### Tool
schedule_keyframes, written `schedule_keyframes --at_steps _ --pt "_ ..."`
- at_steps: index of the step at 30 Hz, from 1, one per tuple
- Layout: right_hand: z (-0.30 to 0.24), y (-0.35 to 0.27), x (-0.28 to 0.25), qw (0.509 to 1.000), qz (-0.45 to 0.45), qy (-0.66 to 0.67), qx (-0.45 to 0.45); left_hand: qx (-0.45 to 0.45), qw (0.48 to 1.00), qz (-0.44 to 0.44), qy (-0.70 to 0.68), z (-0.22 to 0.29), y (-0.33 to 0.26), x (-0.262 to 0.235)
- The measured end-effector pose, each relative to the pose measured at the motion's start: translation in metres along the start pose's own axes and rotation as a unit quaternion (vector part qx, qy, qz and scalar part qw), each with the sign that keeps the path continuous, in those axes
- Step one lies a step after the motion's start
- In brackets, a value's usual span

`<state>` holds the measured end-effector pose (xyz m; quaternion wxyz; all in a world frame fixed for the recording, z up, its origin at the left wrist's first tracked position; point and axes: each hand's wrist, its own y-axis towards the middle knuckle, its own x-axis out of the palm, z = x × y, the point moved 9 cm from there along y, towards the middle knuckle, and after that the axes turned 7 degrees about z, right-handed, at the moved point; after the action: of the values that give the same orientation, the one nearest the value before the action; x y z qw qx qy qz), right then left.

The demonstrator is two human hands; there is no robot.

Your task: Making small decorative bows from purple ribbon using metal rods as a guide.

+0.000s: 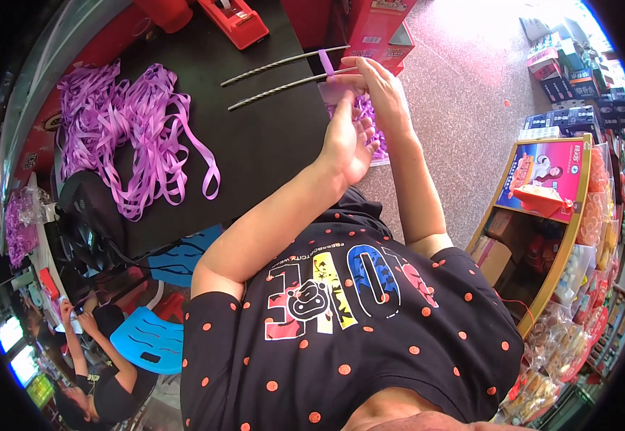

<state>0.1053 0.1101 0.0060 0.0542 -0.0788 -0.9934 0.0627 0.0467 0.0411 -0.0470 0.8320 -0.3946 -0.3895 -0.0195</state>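
Observation:
Two twisted metal rods [273,92] lie side by side, reaching past the dark table's edge. A band of purple ribbon [326,63] loops around both near their far ends. My right hand [385,97] is at the end of the nearer rod, thumb and forefinger bent together beside the loop; what lies between them is hidden. Just below, my left hand [348,144] has its fingers curled, its thumb and fingertips at a pale purple strip hanging under the rods. Beneath both hands, more purple ribbon [370,118] is heaped, partly covered by them.
A big tangled pile of purple ribbon [129,136] lies on the black table [255,151]. A red tape dispenser [237,23] stands at its far edge. Red boxes [377,32] are beyond my hands; a display shelf [542,215] is at right. Another person [104,359] sits at lower left near a blue chair [151,341].

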Motion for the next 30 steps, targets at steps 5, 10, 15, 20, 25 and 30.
schedule_keyframes --at_steps 5,10,15,20,25,30 --pt "0.004 0.005 -0.001 1.000 0.006 -0.010 0.010 0.088 0.986 -0.107 -0.092 0.032 0.017 0.018" --pt "0.005 0.004 -0.001 1.000 0.000 0.009 -0.009 0.125 0.973 -0.152 -0.122 0.041 0.017 0.019" --pt "0.008 -0.001 -0.001 0.998 -0.013 0.058 0.012 0.100 0.961 -0.187 -0.177 0.039 0.017 0.019" --pt "0.012 -0.019 -0.021 0.990 0.042 0.131 0.022 0.094 0.966 -0.171 -0.169 0.040 0.012 0.016" --pt "0.009 -0.022 -0.044 0.987 0.080 0.142 0.000 0.092 0.977 -0.141 -0.134 0.038 0.006 0.016" --pt "-0.004 -0.012 -0.035 0.995 0.038 0.056 -0.069 0.089 0.977 -0.142 -0.132 0.040 0.004 0.015"
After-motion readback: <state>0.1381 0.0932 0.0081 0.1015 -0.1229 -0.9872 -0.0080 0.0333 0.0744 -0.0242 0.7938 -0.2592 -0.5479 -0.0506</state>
